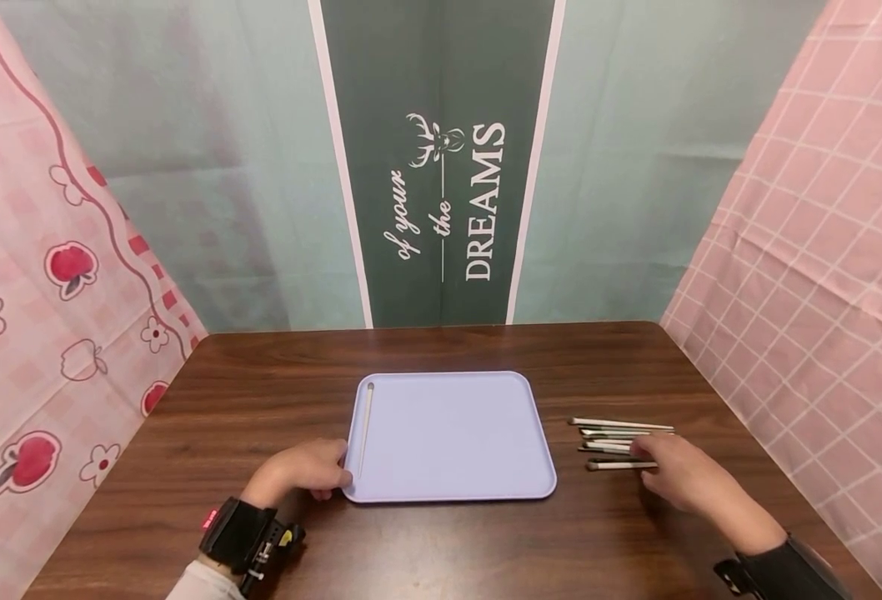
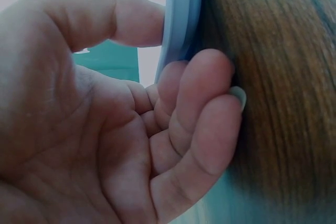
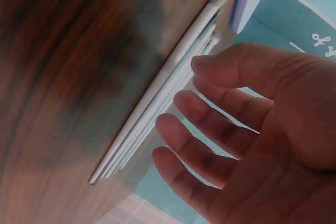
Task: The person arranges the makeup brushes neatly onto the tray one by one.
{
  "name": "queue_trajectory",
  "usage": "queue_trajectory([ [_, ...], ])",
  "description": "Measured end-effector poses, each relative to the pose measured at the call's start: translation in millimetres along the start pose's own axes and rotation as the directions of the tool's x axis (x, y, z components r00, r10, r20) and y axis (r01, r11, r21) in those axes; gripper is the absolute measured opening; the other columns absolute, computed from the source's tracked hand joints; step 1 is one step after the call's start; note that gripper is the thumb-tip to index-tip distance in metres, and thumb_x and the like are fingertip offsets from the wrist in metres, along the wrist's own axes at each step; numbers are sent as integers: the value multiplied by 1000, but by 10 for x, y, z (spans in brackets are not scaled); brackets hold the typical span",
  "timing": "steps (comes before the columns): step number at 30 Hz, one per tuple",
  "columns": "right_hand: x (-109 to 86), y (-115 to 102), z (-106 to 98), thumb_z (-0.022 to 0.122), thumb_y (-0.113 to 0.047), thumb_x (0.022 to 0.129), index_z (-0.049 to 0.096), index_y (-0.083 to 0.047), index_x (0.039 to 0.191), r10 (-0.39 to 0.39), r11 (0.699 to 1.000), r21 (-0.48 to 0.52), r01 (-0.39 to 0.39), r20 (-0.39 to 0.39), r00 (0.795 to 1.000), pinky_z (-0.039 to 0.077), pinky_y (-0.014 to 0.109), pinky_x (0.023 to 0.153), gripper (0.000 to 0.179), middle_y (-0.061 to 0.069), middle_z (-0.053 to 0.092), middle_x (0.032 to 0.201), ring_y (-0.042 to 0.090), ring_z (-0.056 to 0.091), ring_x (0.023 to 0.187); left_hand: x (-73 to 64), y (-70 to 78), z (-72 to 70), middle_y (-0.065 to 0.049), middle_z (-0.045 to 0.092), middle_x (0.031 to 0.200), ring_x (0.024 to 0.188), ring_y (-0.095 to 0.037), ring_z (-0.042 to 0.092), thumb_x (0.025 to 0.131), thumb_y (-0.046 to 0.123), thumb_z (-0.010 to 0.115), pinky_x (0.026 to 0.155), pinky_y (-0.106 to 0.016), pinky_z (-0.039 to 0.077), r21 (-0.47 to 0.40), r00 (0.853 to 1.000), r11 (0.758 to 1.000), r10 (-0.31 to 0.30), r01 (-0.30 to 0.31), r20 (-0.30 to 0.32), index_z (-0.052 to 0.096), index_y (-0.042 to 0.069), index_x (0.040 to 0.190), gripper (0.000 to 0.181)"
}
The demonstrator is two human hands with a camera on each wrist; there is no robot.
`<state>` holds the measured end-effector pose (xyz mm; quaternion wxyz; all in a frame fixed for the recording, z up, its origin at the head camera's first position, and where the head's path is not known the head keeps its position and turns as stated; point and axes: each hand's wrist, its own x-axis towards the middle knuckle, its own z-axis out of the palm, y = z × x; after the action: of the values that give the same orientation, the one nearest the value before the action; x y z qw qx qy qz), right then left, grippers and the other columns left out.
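Note:
My left hand [image 1: 313,467] grips the lower left corner of a lavender tray [image 1: 448,442]. In the left wrist view, the thumb [image 2: 137,22] presses the tray's rim [image 2: 181,19] while the other fingers curl in beside it. One slim makeup brush [image 1: 366,425] lies along the tray's left side, its dark bristles at the far end. To the right of the tray is a group of pale-handled makeup brushes [image 1: 612,422]. Over their handle ends hovers my right hand [image 1: 681,475]. The right wrist view shows its fingers loosely bent and apart, close to the brushes [image 3: 152,98].
Everything rests on a dark wooden table [image 1: 276,392]. A green curtain [image 1: 613,167] with white lettering hangs behind it. Pink patterned cloths stand at the left [image 1: 43,333] and right [image 1: 824,292] sides.

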<state>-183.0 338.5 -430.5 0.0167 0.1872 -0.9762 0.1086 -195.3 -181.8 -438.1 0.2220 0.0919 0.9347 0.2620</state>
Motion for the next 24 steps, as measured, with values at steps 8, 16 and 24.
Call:
queue_trajectory([
  [8, -6, 71, 53, 77, -2, 70, 66, -10, 89, -8, 1000, -7, 8, -18, 1000, 53, 42, 76, 24, -1, 64, 88, 22, 64, 85, -7, -9, 15, -7, 58, 68, 54, -19, 60, 83, 10, 69, 52, -33, 54, -4, 1000, 1000, 1, -1, 0, 54, 6, 83, 16],
  [16, -1, 94, 109, 76, 0, 66, 64, -13, 83, -34, 999, -7, 34, -44, 998, 50, 37, 69, 25, -5, 59, 82, 14, 57, 76, 11, -17, 12, -7, 58, 68, 54, -19, 60, 83, 11, 69, 52, -31, 52, 1, 1000, 1000, -2, 2, 5, 54, 7, 83, 16],
  [24, 13, 99, 134, 74, 3, 64, 63, -14, 82, -39, 999, -18, 38, -64, 997, 49, 36, 68, 27, -6, 58, 81, 12, 56, 75, 9, -16, -1, -7, 58, 69, 55, -19, 60, 83, 11, 69, 52, -31, 52, -6, 1000, 1000, -4, 4, 7, 54, 7, 83, 16],
])
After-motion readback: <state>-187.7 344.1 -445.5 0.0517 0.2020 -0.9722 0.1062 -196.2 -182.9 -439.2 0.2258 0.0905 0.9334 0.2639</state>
